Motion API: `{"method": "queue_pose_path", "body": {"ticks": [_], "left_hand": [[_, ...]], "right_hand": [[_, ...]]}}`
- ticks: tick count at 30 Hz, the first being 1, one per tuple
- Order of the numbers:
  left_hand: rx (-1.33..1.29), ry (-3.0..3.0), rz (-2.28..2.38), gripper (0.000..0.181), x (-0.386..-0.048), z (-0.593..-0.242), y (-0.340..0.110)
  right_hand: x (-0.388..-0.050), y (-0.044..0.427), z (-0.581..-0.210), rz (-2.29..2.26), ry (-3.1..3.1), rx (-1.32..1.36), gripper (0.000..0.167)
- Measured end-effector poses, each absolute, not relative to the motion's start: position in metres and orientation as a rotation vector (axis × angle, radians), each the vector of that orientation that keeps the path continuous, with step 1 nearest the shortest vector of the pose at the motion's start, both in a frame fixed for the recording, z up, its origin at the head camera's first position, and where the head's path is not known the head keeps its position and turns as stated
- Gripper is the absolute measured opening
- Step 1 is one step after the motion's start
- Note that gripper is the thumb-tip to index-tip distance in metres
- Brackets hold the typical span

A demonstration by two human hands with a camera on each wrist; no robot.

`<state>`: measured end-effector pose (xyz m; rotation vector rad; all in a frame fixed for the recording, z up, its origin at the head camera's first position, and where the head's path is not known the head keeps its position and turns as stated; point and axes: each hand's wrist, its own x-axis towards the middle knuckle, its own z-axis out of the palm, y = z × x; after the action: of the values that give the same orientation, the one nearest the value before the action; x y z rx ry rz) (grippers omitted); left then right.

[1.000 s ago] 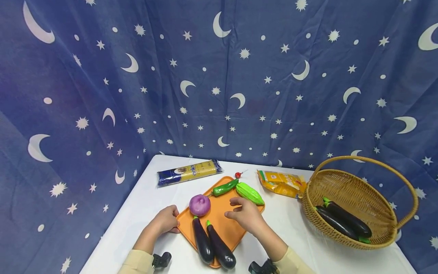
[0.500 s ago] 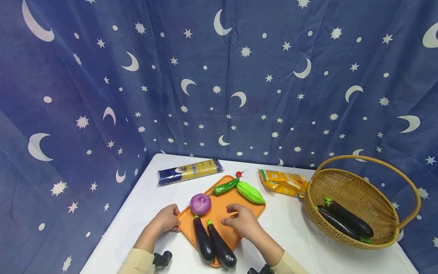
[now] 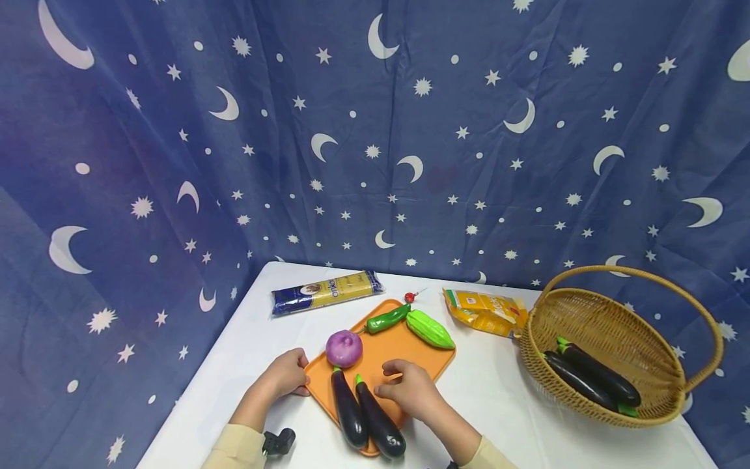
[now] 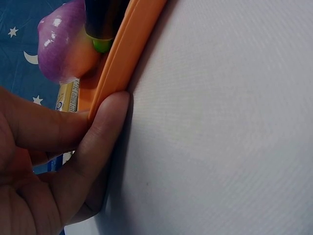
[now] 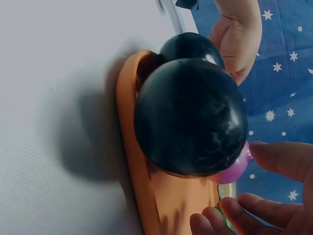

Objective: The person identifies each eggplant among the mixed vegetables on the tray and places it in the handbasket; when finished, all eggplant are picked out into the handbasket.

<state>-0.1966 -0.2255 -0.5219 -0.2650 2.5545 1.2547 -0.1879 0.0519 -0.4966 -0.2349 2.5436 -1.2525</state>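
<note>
An orange tray lies on the white table. On it are two eggplants, the left one and the right one, their ends over the near rim. A purple onion, a green chili pepper and a bright green ridged vegetable sit along its left and far sides. My left hand pinches the tray's left corner; in the left wrist view, thumb and finger meet on the rim. Above the tray, beside the right eggplant, my right hand hovers with fingers loosely bent and holds nothing.
A wicker basket with two eggplants in it stands at the right. Behind the tray lie a pasta packet, a small red item and an orange bag. A starry blue curtain hangs behind.
My right hand has moved toward me and slightly left, from near the green ridged vegetable to beside the right eggplant. The left hand stays on the tray's corner.
</note>
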Motion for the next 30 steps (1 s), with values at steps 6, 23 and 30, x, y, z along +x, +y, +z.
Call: {"method": "queue_pose_path", "body": {"ticks": [6,23,30], "left_hand": [[-0.262,2.557,1.253,0.018,-0.197,-0.522,-0.225],[-0.264,2.554,1.269,0.018,-0.196,-0.523,-0.226],[-0.266,2.554,1.269,0.018,-0.195,-0.522,-0.225]], "right_hand": [[-0.186,0.050,-0.500,-1.238,2.536,-0.207,0.048],[-0.176,0.043,-0.508,-1.210,2.489,-0.232,0.047],[-0.173,0.042,-0.511,-1.209,2.503,-0.278,0.045]]}}
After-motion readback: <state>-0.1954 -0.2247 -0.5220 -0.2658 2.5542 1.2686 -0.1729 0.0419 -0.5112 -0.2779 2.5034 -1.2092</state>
